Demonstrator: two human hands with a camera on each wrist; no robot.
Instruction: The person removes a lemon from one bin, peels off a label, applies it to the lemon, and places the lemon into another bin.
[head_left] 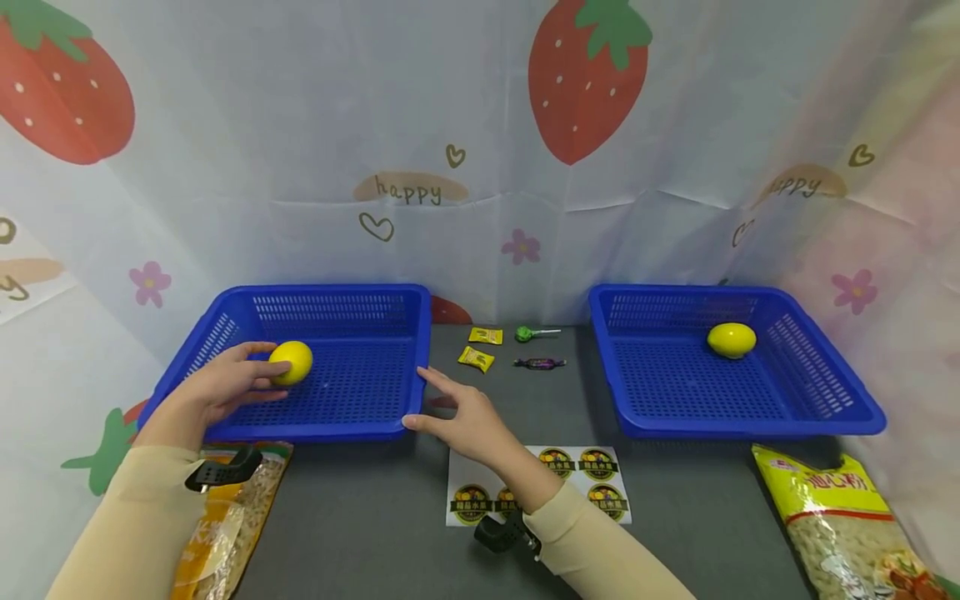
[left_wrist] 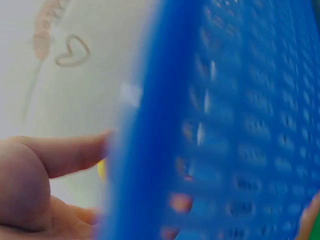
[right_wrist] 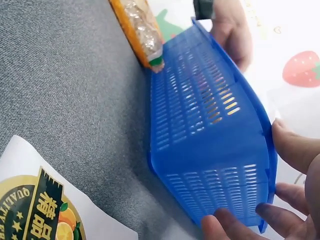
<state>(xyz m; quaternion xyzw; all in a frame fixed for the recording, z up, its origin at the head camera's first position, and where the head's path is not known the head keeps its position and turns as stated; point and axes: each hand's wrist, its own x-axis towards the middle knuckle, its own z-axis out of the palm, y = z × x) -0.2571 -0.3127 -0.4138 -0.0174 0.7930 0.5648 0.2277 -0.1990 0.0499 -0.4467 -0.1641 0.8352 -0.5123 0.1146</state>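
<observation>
In the head view my left hand (head_left: 234, 382) reaches over the left blue plastic basket (head_left: 352, 429) and holds a yellow lemon (head_left: 294, 360) between thumb and fingers. Only a sliver of that lemon (left_wrist: 101, 171) shows in the left wrist view, behind the basket's blurred rim (left_wrist: 155, 120). My right hand (head_left: 471, 421) is at the same basket's right side. Its thumb and index finger lie spread along the rim, and in the right wrist view other fingertips (right_wrist: 225, 220) rest near the outer wall, fairly straight.
A second blue basket (head_left: 697, 427) at the right holds another lemon (head_left: 732, 340). Between the baskets lie two yellow-wrapped candies (head_left: 476, 359), a purple-wrapped candy (head_left: 540, 364) and a green lollipop (head_left: 525, 334). A sticker sheet (head_left: 555, 467) and food bags (head_left: 847, 521) lie nearer.
</observation>
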